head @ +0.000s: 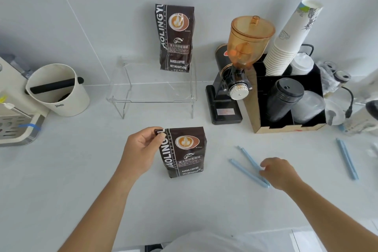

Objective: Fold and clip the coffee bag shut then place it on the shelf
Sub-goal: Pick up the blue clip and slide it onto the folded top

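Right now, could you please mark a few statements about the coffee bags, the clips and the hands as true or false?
1. The left hand pinches the top corner of the coffee bag on the counter. True.
2. The right hand rests on an open blue clip. True.
3. A clip is already fastened on the counter bag. False: no clip is on it; the open clip lies on the counter beside it.
4. The clear shelf holds no bag. False: a second coffee bag stands on it against the wall.
5. Another blue clip lies shut at the far right. True.
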{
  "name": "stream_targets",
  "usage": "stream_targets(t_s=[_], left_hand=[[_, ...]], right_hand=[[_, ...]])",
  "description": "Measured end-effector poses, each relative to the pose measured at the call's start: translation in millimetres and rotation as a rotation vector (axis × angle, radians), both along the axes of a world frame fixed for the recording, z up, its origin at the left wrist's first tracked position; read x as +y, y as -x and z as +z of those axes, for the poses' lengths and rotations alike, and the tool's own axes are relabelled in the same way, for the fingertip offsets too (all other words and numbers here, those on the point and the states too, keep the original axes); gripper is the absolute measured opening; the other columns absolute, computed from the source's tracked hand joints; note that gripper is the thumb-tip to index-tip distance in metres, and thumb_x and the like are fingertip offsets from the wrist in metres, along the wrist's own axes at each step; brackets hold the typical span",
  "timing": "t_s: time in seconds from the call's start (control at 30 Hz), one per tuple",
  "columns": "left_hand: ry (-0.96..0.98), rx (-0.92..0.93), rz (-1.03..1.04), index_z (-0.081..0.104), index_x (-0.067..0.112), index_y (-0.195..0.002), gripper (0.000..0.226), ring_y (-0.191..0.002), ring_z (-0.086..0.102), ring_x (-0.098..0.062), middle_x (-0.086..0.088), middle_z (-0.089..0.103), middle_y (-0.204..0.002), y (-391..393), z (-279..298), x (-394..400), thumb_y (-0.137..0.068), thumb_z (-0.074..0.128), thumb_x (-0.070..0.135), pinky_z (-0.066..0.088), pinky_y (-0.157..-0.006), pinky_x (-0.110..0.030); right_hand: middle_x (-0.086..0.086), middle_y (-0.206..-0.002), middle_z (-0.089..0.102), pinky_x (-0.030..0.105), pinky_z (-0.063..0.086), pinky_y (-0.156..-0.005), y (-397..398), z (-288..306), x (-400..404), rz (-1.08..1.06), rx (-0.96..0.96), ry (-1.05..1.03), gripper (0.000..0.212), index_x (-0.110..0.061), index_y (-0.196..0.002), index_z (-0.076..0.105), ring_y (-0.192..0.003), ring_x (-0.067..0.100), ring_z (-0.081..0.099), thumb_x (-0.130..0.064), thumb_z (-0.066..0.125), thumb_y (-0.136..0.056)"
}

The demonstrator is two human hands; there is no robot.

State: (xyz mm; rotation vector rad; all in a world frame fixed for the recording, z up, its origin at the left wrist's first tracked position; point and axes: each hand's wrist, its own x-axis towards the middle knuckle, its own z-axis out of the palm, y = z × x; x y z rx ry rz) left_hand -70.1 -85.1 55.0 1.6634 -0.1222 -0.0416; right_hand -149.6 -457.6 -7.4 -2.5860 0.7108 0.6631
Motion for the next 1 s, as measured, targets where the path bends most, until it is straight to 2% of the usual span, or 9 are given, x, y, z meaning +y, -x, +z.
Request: stream_targets(t_s=[0.07, 0.27, 0.57, 0.7, 0.8, 0.87, 1.0], left_hand=[[-0.003, -0.004, 0.001, 0.071, 0.023, -0.086, 0.030, -0.072, 0.066, 0.005, 0.018, 0.077, -0.077, 0.3, -0.7, 1.1, -0.090, 0.060, -0.004, 0.049, -0.071, -0.008], [0.001, 0.003, 0.011, 0.072, 0.020, -0.087, 0.024, -0.074, 0.066, 0.004, 0.016, 0.077, -0.078, 1.5, -3.2, 1.8, -0.090, 0.061, -0.001, 0.050, -0.072, -0.008], [-0.004, 0.020, 0.020, 0.072, 0.028, -0.084, 0.030, -0.074, 0.068, 0.003, 0.016, 0.078, -0.078, 3.3, -3.4, 2.7, -0.090, 0.061, 0.000, 0.050, -0.071, -0.007], [0.006, 0.022, 0.017, 0.073, 0.030, -0.082, 0.034, -0.074, 0.068, 0.004, 0.016, 0.078, -0.078, 3.3, -2.8, 4.4, -0.090, 0.062, -0.001, 0.050, -0.070, -0.007], [0.013, 0.021, 0.009, 0.076, 0.034, -0.081, 0.040, -0.074, 0.069, 0.006, 0.017, 0.078, -0.079, 2.4, -2.8, 5.1, -0.090, 0.061, -0.002, 0.049, -0.070, -0.006], [0.008, 0.016, 0.005, 0.076, 0.037, -0.082, 0.043, -0.075, 0.069, 0.005, 0.017, 0.078, -0.080, 1.8, -2.7, 5.1, -0.090, 0.061, -0.002, 0.049, -0.071, -0.006], [0.020, 0.018, 0.015, 0.075, 0.032, -0.082, 0.040, -0.076, 0.069, 0.005, 0.016, 0.078, -0.080, 0.3, -4.3, 5.0, -0.090, 0.061, -0.003, 0.050, -0.071, -0.007]], right_hand=[[0.001, -0.096, 0.070, 0.028, 0.051, -0.070, 6.3, -6.3, -1.1, -0.026, 0.004, -0.005, 0.026, -0.021, -0.109, 0.070, -0.084, 0.022, 0.063, -0.023, 0.060, -0.085], [0.002, -0.097, 0.069, 0.027, 0.046, -0.067, 14.0, -15.6, -1.8, -0.038, -0.013, 0.017, 0.019, -0.021, -0.103, 0.070, -0.084, 0.023, 0.062, -0.025, 0.060, -0.088], [0.007, -0.090, 0.071, 0.033, 0.055, -0.068, 16.1, -12.5, 5.3, -0.010, -0.028, 0.056, 0.018, -0.016, -0.090, 0.071, -0.081, 0.029, 0.065, -0.016, 0.053, -0.088], [0.007, -0.079, 0.068, 0.029, 0.046, -0.056, 13.4, -1.4, 12.1, 0.056, -0.080, 0.062, 0.020, -0.016, -0.083, 0.069, -0.075, 0.030, 0.064, -0.015, 0.049, -0.088], [0.006, -0.077, 0.069, 0.031, 0.048, -0.057, 8.8, 13.4, 13.0, 0.088, -0.155, 0.046, 0.019, -0.017, -0.083, 0.067, -0.072, 0.029, 0.064, -0.016, 0.050, -0.090], [0.004, -0.077, 0.069, 0.032, 0.050, -0.058, 5.3, 25.8, 13.0, 0.100, -0.215, 0.010, 0.016, -0.019, -0.081, 0.066, -0.069, 0.025, 0.062, -0.017, 0.053, -0.090], [-0.006, -0.064, 0.063, 0.027, 0.044, -0.052, -1.1, 54.8, 15.4, 0.160, -0.337, -0.083, 0.018, -0.027, -0.076, 0.063, -0.058, 0.014, 0.053, -0.015, 0.059, -0.088]])
